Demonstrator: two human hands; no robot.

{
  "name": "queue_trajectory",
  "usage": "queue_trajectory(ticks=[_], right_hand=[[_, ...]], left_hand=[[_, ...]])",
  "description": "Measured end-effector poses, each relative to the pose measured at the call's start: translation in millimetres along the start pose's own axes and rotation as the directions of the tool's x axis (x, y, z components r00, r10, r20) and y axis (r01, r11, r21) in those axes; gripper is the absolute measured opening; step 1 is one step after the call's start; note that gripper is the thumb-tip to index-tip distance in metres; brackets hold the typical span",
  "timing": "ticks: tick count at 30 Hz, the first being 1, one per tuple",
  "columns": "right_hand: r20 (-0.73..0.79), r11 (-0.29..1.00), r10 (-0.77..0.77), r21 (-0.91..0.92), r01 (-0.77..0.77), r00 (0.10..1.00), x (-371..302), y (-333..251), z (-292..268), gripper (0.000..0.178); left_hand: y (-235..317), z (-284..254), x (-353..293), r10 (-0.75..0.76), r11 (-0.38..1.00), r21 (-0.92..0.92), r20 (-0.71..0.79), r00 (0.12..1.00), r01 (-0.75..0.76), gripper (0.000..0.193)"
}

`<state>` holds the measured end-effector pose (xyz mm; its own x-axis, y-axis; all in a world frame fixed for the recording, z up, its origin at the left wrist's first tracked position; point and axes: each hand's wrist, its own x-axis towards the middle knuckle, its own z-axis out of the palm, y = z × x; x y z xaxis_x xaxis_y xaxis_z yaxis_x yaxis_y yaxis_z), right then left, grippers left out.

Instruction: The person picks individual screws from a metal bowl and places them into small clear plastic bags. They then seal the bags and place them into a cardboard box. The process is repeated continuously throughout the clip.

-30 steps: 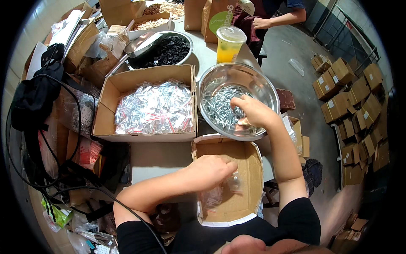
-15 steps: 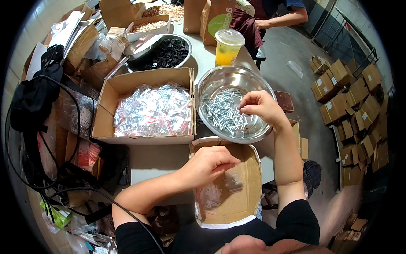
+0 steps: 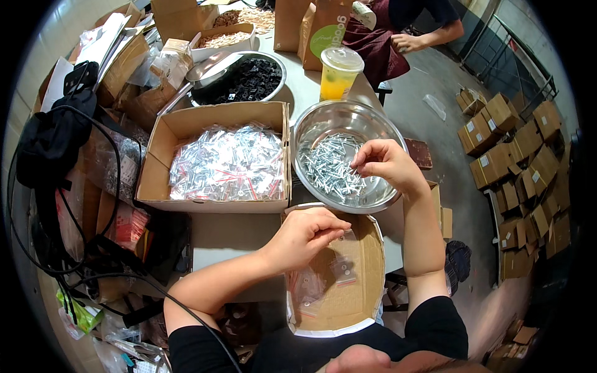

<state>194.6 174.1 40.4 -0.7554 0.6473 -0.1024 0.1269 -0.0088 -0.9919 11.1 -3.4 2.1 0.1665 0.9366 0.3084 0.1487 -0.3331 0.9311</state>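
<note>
My right hand (image 3: 393, 166) is over the right side of a steel bowl (image 3: 388, 133), thumb and fingertips pinched together; anything between them is too small to make out. Below it lies a heap of silvery screws (image 3: 329, 163). My left hand (image 3: 305, 237) is above a shallow cardboard tray (image 3: 364, 295), its fingers closed in a pinch. A faint clear edge shows at those fingertips, apparently a small clear plastic bag (image 3: 349, 235). Inside the tray are other small clear bags (image 3: 307, 287) with red strips, and some hold a little round piece.
Left of the bowl stands a cardboard box (image 3: 211, 206) full of filled clear bags. Behind are a bowl of black parts (image 3: 252, 79), a spoon-like scoop (image 3: 198, 73) and a yellow drink cup (image 3: 341, 73). A co-worker's hand (image 3: 407, 42) is at the far side. Cartons (image 3: 497, 161) are stacked right.
My hands stay almost in place, the left still pinched above the tray and the right over the screws. At the far side, the co-worker's hand and the dark red cloth have shifted.
</note>
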Motion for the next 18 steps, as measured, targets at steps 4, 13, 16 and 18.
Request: queue_trajectory(ticks=[4,13,16,18], right_hand=[[0.033,0.999,0.003,0.039,-0.004,0.999,-6,-6,3,0.013],[0.166,0.994,-0.017,0.106,0.0,0.986,-16,-17,11,0.016],[0.194,0.993,-0.041,0.113,0.019,0.98,-18,-18,11,0.016],[0.228,0.992,-0.085,0.109,0.062,0.97,-18,-16,13,0.016]], left_hand=[[15,-5,0,-0.08,0.994,0.071,0.025,0.996,0.078,0.011],[9,-4,2,-0.033,0.999,0.003,-0.134,0.99,0.034,0.014],[2,-1,2,-0.021,1.0,-0.019,-0.114,0.993,0.019,0.014],[1,0,1,-0.053,0.997,-0.063,-0.106,0.993,0.046,0.013]])
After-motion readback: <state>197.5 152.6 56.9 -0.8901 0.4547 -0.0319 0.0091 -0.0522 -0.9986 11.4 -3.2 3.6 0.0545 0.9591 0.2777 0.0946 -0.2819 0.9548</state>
